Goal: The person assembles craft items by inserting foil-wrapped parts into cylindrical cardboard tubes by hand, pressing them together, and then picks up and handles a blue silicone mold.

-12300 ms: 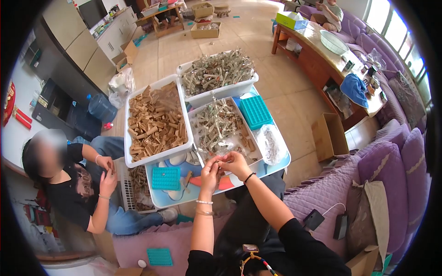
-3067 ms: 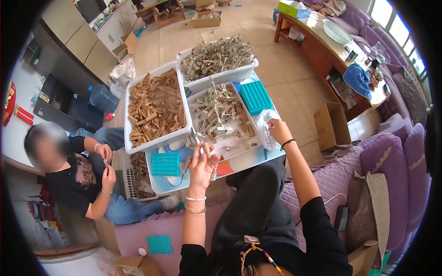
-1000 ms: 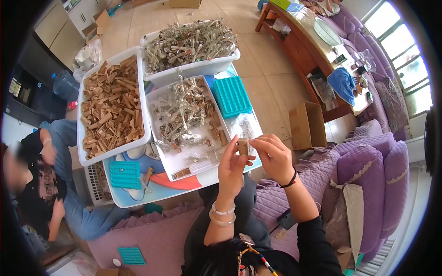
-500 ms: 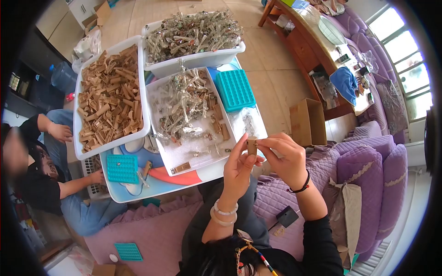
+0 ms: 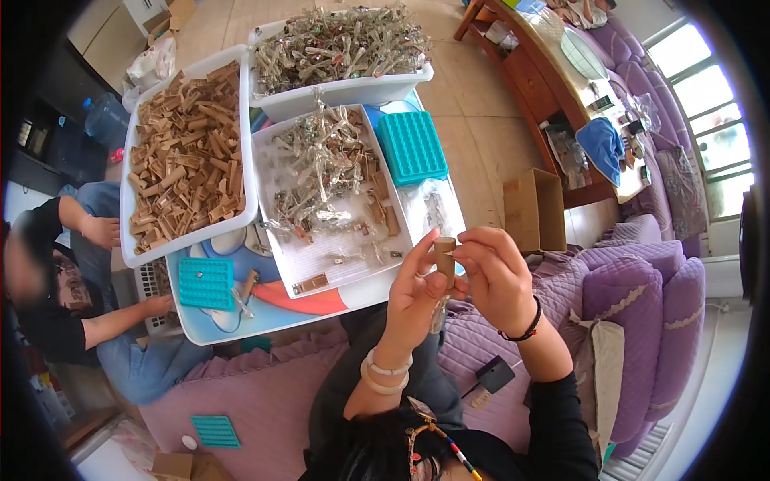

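Observation:
A small brown cardboard tube (image 5: 445,258) stands roughly upright between my two hands, in front of the white box. My left hand (image 5: 415,295) pinches it from the left with thumb and fingers. From the other side, my right hand (image 5: 499,276) has its fingertips closed on the tube near its upper end. A clear plastic piece (image 5: 439,315) hangs below the tube by my left hand; how it joins the tube is hidden by the fingers. Just beyond lies the shallow white box (image 5: 357,280), holding clear-wrapped pieces (image 5: 329,164) and some brown tubes (image 5: 311,283).
A white tub (image 5: 250,160) of brown cardboard pieces and another tub (image 5: 345,90) of clear-wrapped pieces flank the box. Teal trays (image 5: 411,147) are stacked right; another teal tray (image 5: 206,283) lies left. A co-worker's hand (image 5: 103,232) is beside the left tub. An open carton (image 5: 533,210) stands right.
The tube shows more of its length and its open top between my fingers. The clear plastic piece now shows below it. The view has shifted slightly.

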Motion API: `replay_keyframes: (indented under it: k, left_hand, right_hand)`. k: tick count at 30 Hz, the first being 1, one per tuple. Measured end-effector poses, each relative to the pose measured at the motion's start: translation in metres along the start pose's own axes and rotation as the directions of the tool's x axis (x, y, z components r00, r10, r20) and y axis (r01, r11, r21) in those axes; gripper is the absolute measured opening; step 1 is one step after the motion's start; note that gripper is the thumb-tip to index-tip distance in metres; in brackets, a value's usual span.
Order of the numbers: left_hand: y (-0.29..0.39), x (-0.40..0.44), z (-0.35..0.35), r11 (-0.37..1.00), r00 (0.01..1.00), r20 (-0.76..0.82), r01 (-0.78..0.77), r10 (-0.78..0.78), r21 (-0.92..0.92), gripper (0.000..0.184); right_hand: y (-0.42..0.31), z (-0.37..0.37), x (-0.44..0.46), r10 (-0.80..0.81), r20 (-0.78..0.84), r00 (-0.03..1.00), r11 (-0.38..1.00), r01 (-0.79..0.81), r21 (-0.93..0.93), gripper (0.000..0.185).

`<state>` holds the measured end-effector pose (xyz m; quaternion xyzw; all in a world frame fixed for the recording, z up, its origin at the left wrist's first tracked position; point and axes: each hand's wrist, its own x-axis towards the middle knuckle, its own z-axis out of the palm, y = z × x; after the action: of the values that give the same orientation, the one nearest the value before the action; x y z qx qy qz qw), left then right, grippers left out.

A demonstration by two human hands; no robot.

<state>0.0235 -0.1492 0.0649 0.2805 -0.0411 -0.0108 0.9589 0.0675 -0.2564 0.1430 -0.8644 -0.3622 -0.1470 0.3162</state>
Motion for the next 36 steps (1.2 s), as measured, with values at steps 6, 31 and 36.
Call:
replay_keyframes:
  k: [6,31,36]
  left_hand:
    - [0.0,0.0,0.003,0.998,0.998,0.008,-0.055,0.055,0.025,0.053]
    - [-0.001,-0.007,-0.001,0.979,0.979,-0.05,-0.194,0.197,0.07,0.056]
    - [-0.003,-0.008,-0.004,0.979,0.977,-0.062,-0.204,0.204,-0.003,0.056]
  right_hand:
    - [-0.009,0.0,0.003,-0.063,0.068,0.996,0.969,0.077,-0.235,0.035]
    - [-0.01,0.007,0.012,-0.012,0.036,0.999,0.999,0.011,0.035,0.029]
    - [-0.007,0.01,0.014,0.181,0.019,0.983,0.953,-0.18,0.243,0.015]
